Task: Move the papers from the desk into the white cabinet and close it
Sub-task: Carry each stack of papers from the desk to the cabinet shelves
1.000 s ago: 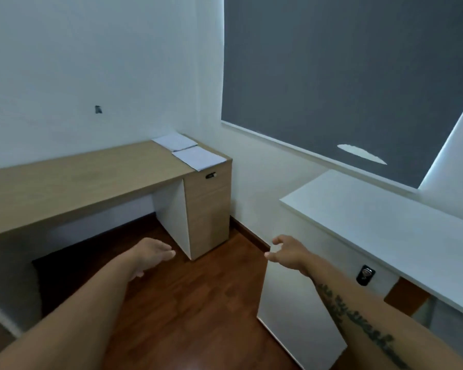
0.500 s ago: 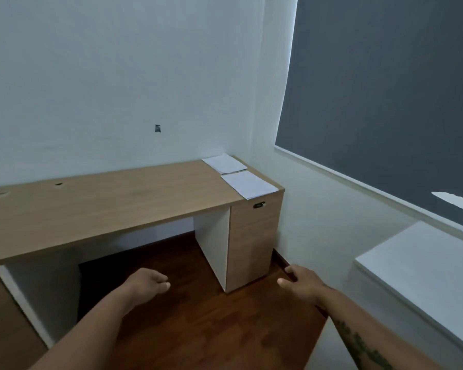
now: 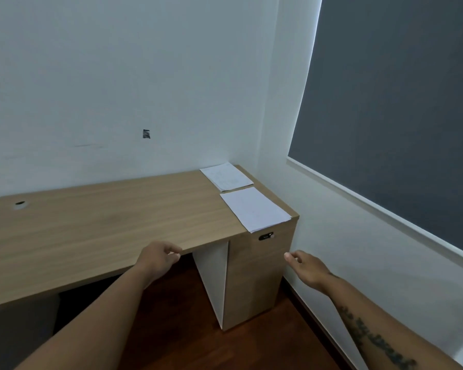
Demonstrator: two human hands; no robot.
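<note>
Reaching forward, both hands hold nothing: left hand [image 3: 159,259] loosely curled at the bench [image 3: 91,222] edge, right hand [image 3: 306,268] relaxed, papers [image 3: 254,209] beyond.

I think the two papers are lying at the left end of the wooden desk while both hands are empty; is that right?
Not quite. The head view shows the papers at the right end of the desk, by the wall corner. The left hand and right hand are indeed empty.

An office is showing: a long light-wood bench [image 3: 104,222] with a lockable wooden drawer pedestal [image 3: 254,284] is standing mid-frame, a grey roller blind [image 3: 398,102] hanging upper right.
</note>
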